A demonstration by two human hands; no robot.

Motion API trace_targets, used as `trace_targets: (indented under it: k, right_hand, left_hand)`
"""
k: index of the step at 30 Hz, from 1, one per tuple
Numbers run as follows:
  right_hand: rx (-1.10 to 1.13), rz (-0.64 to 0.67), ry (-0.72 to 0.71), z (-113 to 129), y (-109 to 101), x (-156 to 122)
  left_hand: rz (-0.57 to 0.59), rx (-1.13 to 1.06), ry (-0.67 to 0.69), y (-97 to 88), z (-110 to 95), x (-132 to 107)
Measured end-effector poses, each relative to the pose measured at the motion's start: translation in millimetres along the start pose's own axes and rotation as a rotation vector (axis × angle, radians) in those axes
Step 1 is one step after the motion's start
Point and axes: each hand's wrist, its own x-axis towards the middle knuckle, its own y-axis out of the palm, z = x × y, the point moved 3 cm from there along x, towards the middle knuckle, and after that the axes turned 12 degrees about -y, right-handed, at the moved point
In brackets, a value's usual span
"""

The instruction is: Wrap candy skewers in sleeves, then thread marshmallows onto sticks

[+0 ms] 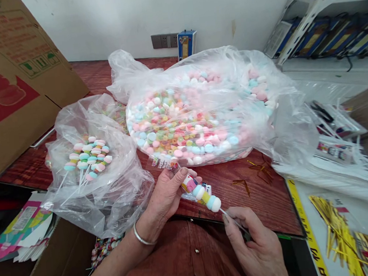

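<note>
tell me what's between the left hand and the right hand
In the head view, a marshmallow skewer lies between them: the left hand is around its far end, the right hand pinches its white stick.

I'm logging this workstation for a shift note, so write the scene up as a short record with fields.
left hand: holding upper end of marshmallow skewer
right hand: gripping its white stick
wrist: silver bangle, left
left side: more marshmallow skewers, in or on a clear plastic bag
ahead: loose marshmallows and gummy rings under clear plastic
right side: gold twist ties
</note>
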Motion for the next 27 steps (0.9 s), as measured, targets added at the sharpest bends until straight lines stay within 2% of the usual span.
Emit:
trace_targets:
  k: [5,7,13,15,17,19,21,23,25,27]
  right_hand:
    - [0.068,0.065,0.096,-2.2,6.5,-2.2]
    - [0.176,0.123,0.197,-4.5,10.0,-1.5]
    - [0.896,0.279,0.745,-12.8,36.6,-8.9]
    - [1.079,0.297,0.835,-12.5,45.5,-11.6]
    - [1.13,0.284,0.851,-11.9,50.0,-12.6]
    - [1.044,0.269,0.81,-11.2,49.8,-12.2]
    - [0.83,0.257,0.679,-10.2,45.8,-9.7]
    - [0.497,0.202,0.426,-8.6,39.2,-4.2]
    - [0.133,0.137,0.093,-4.7,34.6,1.5]
    - [-0.132,0.087,-0.205,-1.5,35.3,4.2]
  left_hand:
    - [-0.002,-0.142,-0.037,0.1,6.3,4.2]
    - [0.006,-0.191,-0.04,0.1,7.1,6.0]
    - [0.055,-0.22,-0.03,-3.0,7.9,8.4]
    - [0.058,-0.196,-0.02,-3.0,8.2,7.3]
    - [0.054,-0.203,-0.018,-0.8,7.3,4.8]
    - [0.035,-0.267,-0.031,3.3,5.5,1.3]
    - [0.005,-0.341,-0.058,8.7,4.2,-2.6]
    - [-0.022,-0.386,-0.069,14.1,4.0,-6.2]
    - [-0.039,-0.401,-0.056,18.3,4.6,-9.2]
    - [-0.063,-0.403,-0.042,20.6,5.2,-11.6]
